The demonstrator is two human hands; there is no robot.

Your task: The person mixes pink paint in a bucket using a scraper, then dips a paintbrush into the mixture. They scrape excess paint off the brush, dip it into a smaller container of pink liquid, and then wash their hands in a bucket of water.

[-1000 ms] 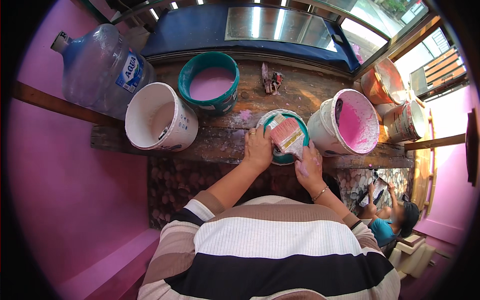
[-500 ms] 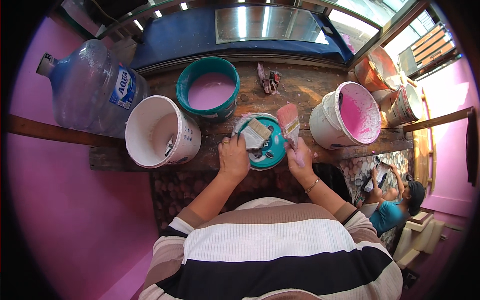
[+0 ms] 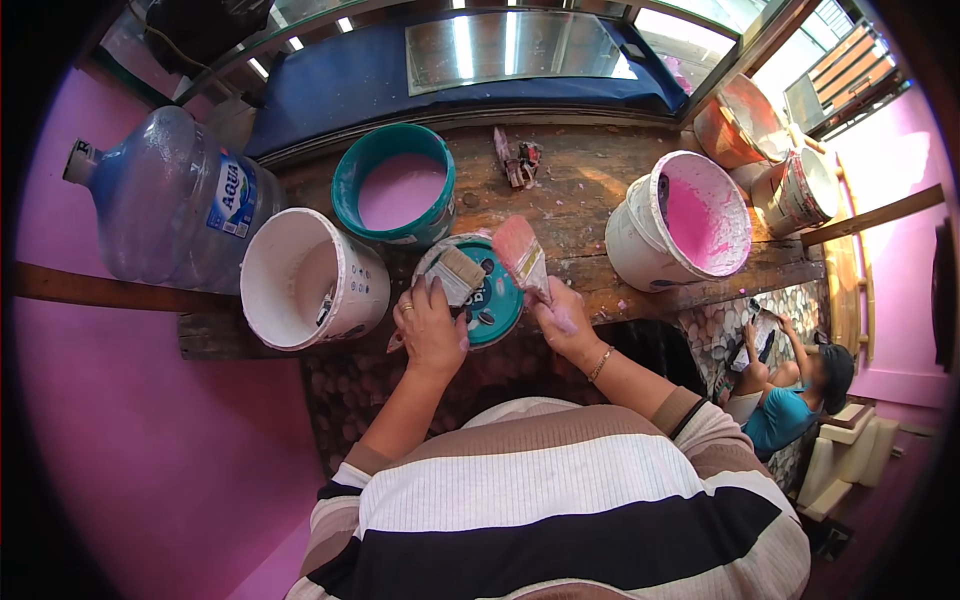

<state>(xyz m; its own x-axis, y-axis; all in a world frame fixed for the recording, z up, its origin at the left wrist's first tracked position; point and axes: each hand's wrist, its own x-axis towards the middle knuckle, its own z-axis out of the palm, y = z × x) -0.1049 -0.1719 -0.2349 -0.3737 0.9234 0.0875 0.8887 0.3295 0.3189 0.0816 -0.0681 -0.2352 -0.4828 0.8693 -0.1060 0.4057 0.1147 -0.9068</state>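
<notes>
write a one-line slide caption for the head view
At a teal lid, the left hand holds a pale-bristled brush, the right hand a pink-bristled brush.

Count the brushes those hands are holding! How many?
2: a pale-bristled brush in the left hand and a pink-bristled brush in the right hand. Neither held brush is hidden, though the fingers cover part of each.
</notes>
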